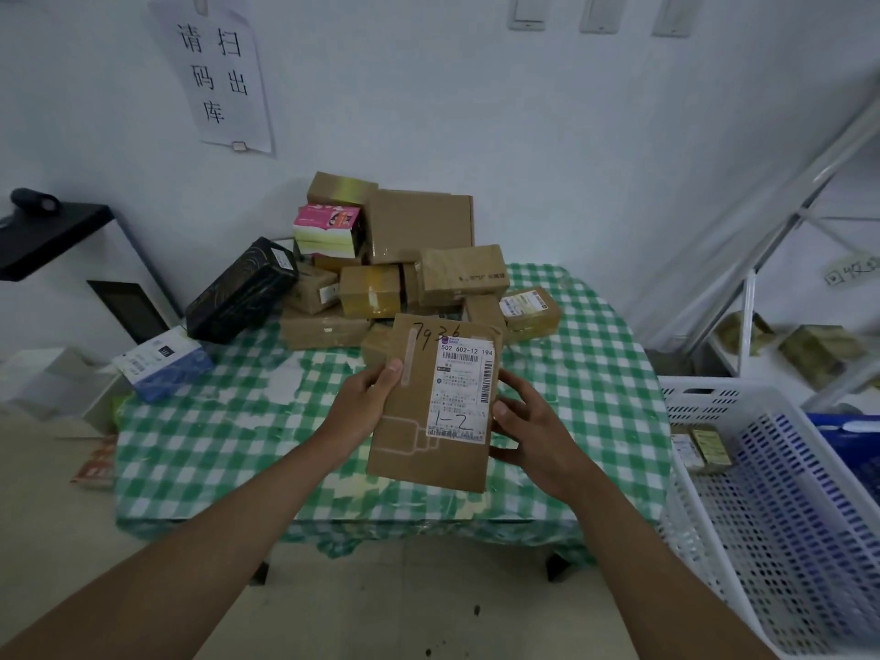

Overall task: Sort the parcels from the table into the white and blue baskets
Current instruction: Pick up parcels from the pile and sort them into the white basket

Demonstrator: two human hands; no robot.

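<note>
I hold a flat brown cardboard parcel (419,421) upright above the table, its white shipping label facing me with "7936" and "1-2" handwritten on it. My left hand (366,402) grips its left edge, thumb on the front. My right hand (528,431) grips its right edge, thumb on the label's side. Behind it a pile of several parcels (405,269) lies on the green-checked table (214,445). The white basket (762,493) stands at the right with small boxes inside. A blue basket (847,440) shows just beyond it.
A black box (240,290) and a white-blue box (162,364) lie at the table's left. A black shelf (52,235) hangs on the left wall. A metal rack (785,259) with flattened packets stands at the right. A paper sign hangs on the wall.
</note>
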